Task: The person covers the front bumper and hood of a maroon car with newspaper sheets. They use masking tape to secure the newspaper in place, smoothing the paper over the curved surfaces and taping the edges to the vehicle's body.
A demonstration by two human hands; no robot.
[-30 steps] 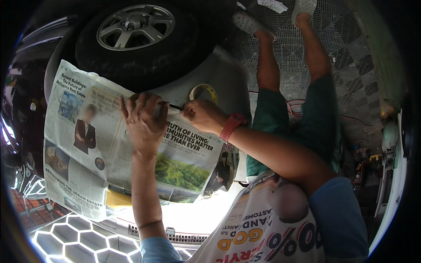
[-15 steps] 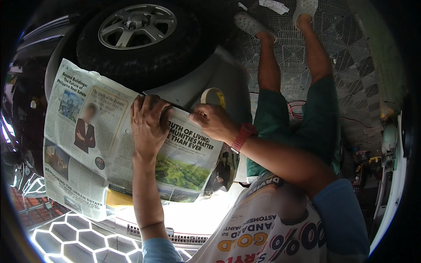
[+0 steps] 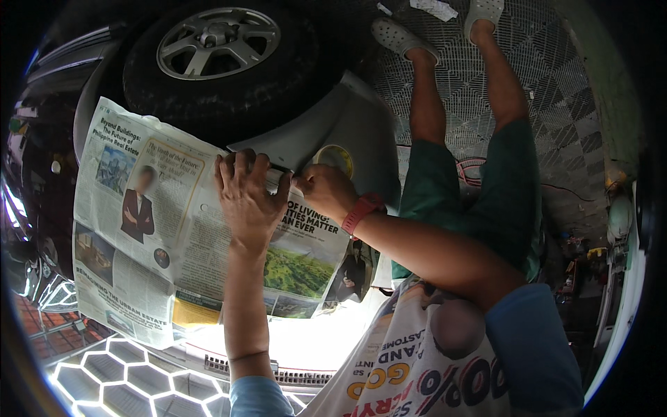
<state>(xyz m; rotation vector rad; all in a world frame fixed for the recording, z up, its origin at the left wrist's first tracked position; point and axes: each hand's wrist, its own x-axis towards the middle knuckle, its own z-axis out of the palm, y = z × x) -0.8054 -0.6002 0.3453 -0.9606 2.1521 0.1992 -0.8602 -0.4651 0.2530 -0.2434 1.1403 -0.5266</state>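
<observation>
A sheet of newspaper (image 3: 187, 222) is spread over the car's body panel below the wheel. My left hand (image 3: 249, 194) lies on its upper edge, fingers bent but apart, thumb pointing toward my right hand. Close beside it, my right hand (image 3: 326, 191) is closed in a pinch, fingertips almost meeting the left thumb at the paper's edge. A roll of pale tape (image 3: 337, 160), yellowish inside, stands against the back of my right fingers. Between the hands a short strip along the edge shows only in part, and the pinching fingertips hide what they grip.
Above the paper is a car wheel (image 3: 219, 45) with a dark tire, and the grey fender (image 3: 361, 125) curves beside it. A bright lamp glare lies below the paper. A person's legs in green shorts (image 3: 486, 187) and grey clogs stretch over the grid-tiled floor. Red cable (image 3: 469, 172) lies beyond.
My left hand has slid right along the paper's upper edge. My right hand has shifted slightly left, closer to it, and the tape roll has tilted with it.
</observation>
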